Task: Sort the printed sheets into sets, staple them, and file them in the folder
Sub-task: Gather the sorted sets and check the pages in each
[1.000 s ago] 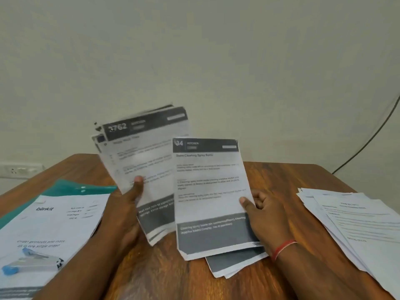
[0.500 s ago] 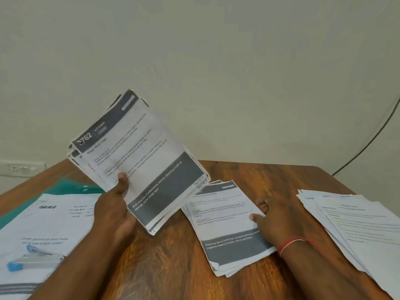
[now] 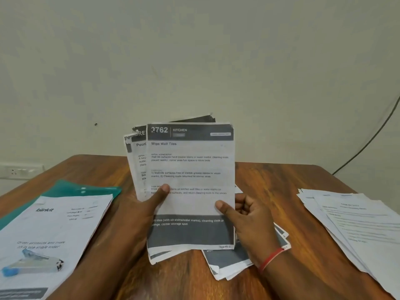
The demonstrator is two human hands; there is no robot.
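I hold a stack of printed sheets [image 3: 190, 165] upright over the middle of the table; the front page reads "2762 KITCHEN, Wipe Wall Tiles". My left hand [image 3: 149, 204] grips the stack's left edge with the thumb on the front page. The front sheet's right edge is pinched by my right hand [image 3: 244, 215], thumb in front. A small pile of sorted sheets [image 3: 233, 260] lies flat on the table under my right hand. A blue and clear stapler [image 3: 32, 265] rests on a "blinkit" sheet [image 3: 60, 226] at the left, over a teal folder [image 3: 86, 188].
A spread pile of white printed sheets [image 3: 355, 217] lies at the table's right edge. The wooden table [image 3: 184, 278] stands against a plain wall with a socket [image 3: 19, 171] at the left and a black cable [image 3: 368, 141] at the right.
My left hand swung the tilted stack upright and toward the centre. My right hand left the sheet it laid on the table pile and took hold of the front page.
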